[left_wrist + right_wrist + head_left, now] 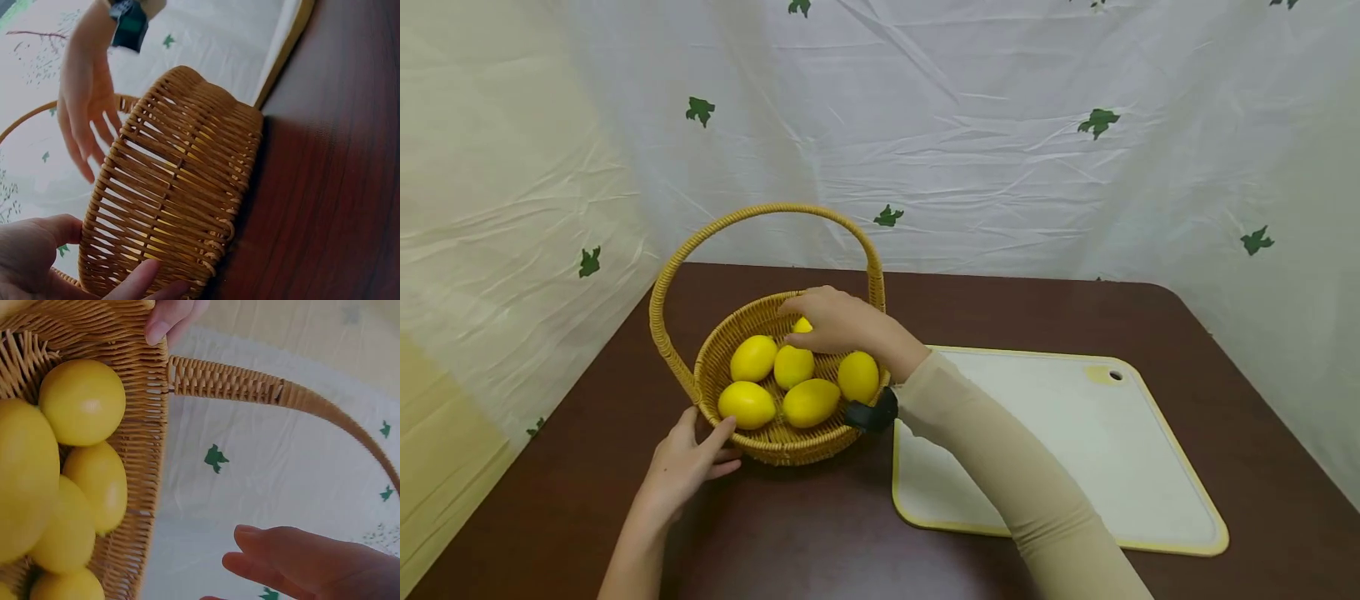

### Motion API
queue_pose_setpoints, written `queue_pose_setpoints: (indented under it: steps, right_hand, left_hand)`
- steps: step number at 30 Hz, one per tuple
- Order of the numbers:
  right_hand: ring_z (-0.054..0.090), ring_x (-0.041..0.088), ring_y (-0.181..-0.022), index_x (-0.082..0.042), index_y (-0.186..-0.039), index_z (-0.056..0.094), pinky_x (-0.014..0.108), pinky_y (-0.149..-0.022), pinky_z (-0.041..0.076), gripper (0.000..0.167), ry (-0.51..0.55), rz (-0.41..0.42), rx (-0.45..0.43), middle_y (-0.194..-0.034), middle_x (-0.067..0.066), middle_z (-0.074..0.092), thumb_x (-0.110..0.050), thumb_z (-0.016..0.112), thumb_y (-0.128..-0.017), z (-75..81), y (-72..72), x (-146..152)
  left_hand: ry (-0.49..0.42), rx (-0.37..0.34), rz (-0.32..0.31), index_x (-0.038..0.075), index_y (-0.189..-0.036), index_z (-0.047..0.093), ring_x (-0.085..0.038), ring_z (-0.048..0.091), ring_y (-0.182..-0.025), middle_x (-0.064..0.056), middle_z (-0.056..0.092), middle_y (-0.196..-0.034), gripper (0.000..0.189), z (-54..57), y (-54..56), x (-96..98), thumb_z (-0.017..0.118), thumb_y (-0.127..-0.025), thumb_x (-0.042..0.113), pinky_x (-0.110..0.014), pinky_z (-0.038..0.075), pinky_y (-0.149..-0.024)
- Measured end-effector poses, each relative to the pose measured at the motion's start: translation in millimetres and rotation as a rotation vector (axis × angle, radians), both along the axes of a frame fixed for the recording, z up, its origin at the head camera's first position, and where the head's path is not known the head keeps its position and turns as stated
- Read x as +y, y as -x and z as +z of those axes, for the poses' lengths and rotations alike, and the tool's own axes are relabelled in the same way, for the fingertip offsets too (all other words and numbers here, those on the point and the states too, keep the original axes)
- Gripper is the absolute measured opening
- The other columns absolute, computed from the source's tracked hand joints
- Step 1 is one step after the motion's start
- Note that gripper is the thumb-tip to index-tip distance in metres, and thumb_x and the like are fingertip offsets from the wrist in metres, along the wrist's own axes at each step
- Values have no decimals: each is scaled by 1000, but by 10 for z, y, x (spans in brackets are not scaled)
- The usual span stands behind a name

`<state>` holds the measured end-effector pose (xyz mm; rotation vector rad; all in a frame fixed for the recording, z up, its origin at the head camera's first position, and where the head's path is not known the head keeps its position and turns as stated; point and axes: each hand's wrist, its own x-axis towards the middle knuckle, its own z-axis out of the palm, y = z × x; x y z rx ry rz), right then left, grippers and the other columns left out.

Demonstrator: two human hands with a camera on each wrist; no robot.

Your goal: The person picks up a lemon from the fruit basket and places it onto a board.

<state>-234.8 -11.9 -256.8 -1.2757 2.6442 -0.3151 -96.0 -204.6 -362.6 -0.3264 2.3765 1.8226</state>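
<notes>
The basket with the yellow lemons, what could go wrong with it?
The left hand grips the edge of the basket, so a hard tug might tip it and send the round lemons rolling. The right hand is over the lemons, and the black gadget on its wrist might bump the basket.
</notes>
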Motion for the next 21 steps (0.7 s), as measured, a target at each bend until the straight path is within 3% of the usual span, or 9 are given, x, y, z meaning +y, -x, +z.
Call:
queue_pose_setpoints:
  steps: [5, 10, 17, 21]
  right_hand:
    - [45, 17, -120, -9, -133, 48, 29, -99, 39, 44, -31, 38, -72, -131, 3, 50, -30, 52, -94, -195, 146, -288]
    - [46, 18, -119, -12, -131, 51, 29, -97, 41, 43, -93, -19, -155, -131, 3, 50, -31, 53, -94, -424, 216, -418]
    - [53, 16, -106, -12, -122, 59, 25, -86, 46, 35, -182, -28, -109, -122, 2, 56, -28, 60, -90, -542, 275, -415]
    - [47, 17, -112, -15, -122, 58, 27, -88, 44, 36, -210, -9, -109, -126, 2, 52, -27, 62, -88, -554, 269, -430]
  left_hand:
    - [-5, -1, 8, -1, -145, 4, -37, 60, -99, -32, 29, -137, 73, -18, 1, -12, 48, -96, 31, -36, 56, -74]
    - [-26, -10, 5, -2, -145, 4, -33, 63, -94, -32, 29, -136, 74, -31, -15, -16, 49, -96, 31, -35, 56, -73]
    - [-15, -14, 19, -9, -138, 23, -27, 67, -83, -31, 42, -127, 68, 26, -22, -62, 52, -94, 35, -32, 56, -70]
    - [-24, -34, -1, -12, -136, 25, -27, 67, -81, -34, 43, -126, 69, 31, -17, -72, 51, -94, 37, -33, 57, -69]
